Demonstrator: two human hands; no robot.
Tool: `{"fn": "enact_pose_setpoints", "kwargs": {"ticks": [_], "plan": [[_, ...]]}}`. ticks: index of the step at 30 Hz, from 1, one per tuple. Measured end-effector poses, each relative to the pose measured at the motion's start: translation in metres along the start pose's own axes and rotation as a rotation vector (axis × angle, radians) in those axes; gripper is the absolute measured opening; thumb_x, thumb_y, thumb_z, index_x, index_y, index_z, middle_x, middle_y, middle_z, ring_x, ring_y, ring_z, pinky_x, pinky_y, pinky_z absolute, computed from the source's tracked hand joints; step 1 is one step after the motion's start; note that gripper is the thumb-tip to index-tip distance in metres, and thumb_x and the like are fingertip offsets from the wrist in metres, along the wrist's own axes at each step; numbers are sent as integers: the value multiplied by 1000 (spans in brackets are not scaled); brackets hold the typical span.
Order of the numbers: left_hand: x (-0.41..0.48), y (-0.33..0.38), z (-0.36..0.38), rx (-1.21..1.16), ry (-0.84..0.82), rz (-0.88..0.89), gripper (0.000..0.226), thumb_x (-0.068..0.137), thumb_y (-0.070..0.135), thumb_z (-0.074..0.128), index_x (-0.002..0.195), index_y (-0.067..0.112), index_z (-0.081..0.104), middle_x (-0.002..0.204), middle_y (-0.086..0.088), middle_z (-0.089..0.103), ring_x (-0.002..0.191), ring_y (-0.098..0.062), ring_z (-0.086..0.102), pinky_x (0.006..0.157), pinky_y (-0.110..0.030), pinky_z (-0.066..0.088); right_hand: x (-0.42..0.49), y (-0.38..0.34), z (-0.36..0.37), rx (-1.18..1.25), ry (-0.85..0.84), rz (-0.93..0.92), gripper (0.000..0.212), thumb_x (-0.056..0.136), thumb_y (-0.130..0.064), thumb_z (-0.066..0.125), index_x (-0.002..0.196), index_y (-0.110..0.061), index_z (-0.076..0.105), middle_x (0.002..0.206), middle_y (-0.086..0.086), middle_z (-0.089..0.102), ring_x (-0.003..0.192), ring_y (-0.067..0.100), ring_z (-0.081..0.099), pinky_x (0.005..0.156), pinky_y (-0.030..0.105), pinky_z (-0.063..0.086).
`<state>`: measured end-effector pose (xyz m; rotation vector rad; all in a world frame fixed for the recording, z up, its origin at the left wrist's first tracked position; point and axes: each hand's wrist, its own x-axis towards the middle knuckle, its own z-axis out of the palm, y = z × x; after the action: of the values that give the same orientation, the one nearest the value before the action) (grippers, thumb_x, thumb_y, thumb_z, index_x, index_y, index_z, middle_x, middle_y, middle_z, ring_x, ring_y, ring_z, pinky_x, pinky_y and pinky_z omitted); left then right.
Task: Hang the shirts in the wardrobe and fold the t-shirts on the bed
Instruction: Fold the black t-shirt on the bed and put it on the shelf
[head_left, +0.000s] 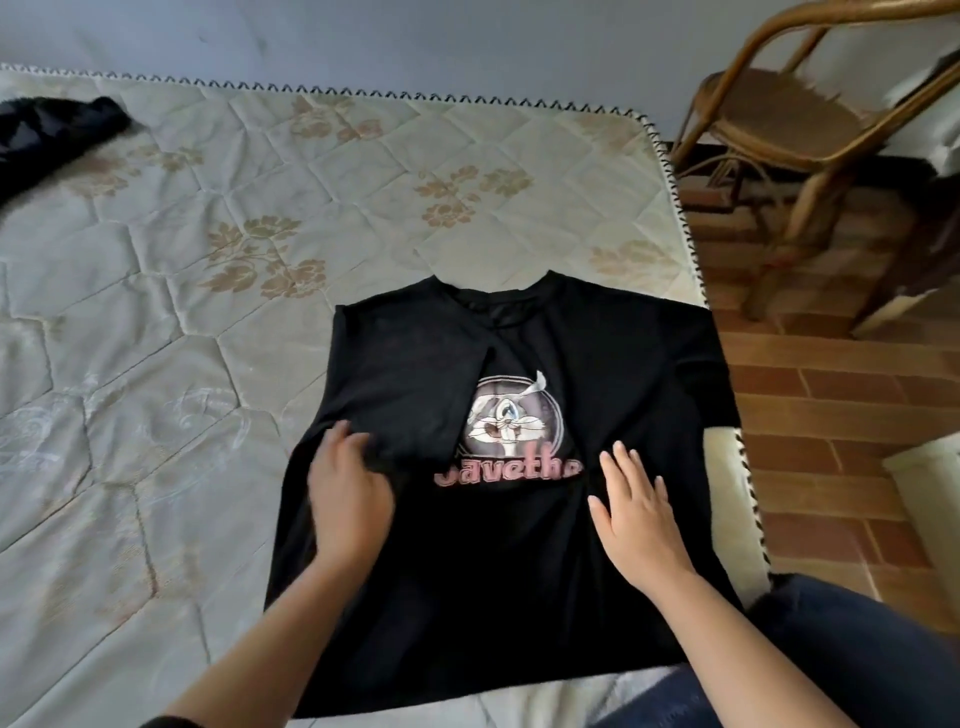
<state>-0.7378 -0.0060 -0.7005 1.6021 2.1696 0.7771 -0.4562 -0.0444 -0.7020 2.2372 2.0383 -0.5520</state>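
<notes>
The black printed t-shirt (493, 561) lies flat by the mattress's (156, 312) right edge, its left side folded inward. My left hand (348, 493) pinches that flap to set it; my right hand (636, 514), fingers spread, pins the cloth.

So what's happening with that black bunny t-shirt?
A person is folding the black t-shirt on the bed. Its left side is already folded in over part of the cartoon print. The left hand grips that folded flap, while the right hand lies flat on the shirt's other half. Another dark garment lies at the bed's far left.
</notes>
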Motion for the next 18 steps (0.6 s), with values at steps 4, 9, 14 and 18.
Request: {"fn": "enact_pose_setpoints", "kwargs": {"ticks": [4,9,14,18], "plan": [[-22,80,56,31,-265,306,44,86,0,45,130,3,48,152,-10,29,142,-27,21,113,-47,17,-3,32,-7,108,52,131,58,102,-33,30,151,-12,9,159,5,-1,147,19,-2,117,35,6],[-23,134,116,302,-508,485,55,100,21,29,150,12,11,159,0,-6,146,-16,-10,117,-45,-3,2,68,-10,193,132,312,59,100,-36,32,150,-9,13,158,7,10,145,21,11,114,34,17],[-25,127,148,385,-442,475,63,91,35,12,149,12,20,159,1,4,143,-10,-9,116,-47,-1,21,95,-7,296,119,411,60,101,-36,31,150,-9,10,159,3,0,146,20,-1,116,44,11],[-25,121,156,339,-340,491,61,81,29,29,132,6,52,147,-7,40,140,-16,24,105,-58,26,43,109,-7,348,187,424,63,99,-37,36,151,-13,9,154,11,18,137,28,30,101,36,35]]}}
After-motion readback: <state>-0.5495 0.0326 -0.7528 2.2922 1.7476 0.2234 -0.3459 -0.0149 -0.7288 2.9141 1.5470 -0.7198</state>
